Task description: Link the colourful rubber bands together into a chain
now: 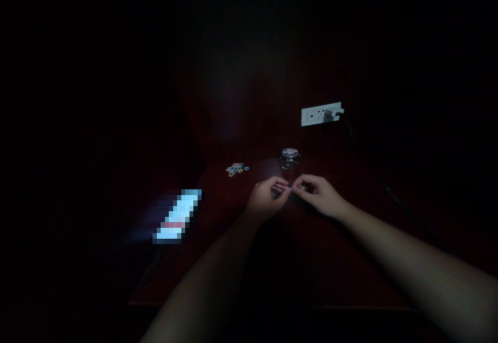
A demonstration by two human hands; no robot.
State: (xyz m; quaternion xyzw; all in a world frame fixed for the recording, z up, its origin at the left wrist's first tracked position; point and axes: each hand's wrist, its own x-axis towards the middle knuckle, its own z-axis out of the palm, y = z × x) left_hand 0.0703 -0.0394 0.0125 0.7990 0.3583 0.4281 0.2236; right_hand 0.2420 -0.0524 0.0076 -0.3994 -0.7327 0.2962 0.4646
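My left hand (270, 196) and my right hand (317, 193) meet over the dark red table (311, 270), fingertips pinched together. Between them is a small pinkish band (289, 189), which both hands grip; it is tiny and dim. Just behind my hands stands a small clear glass jar (290, 160) with its lid on. A small pile of coloured bands (235, 169), blue, yellow, pink and green, lies on the table to the left of the jar.
A lit phone-like screen (178, 217), blurred into blocks, is at the table's left edge. On the wall behind, a white socket plate (314, 115) holds a plug (333, 112) with a dark cable running down at the right. The surroundings are very dark.
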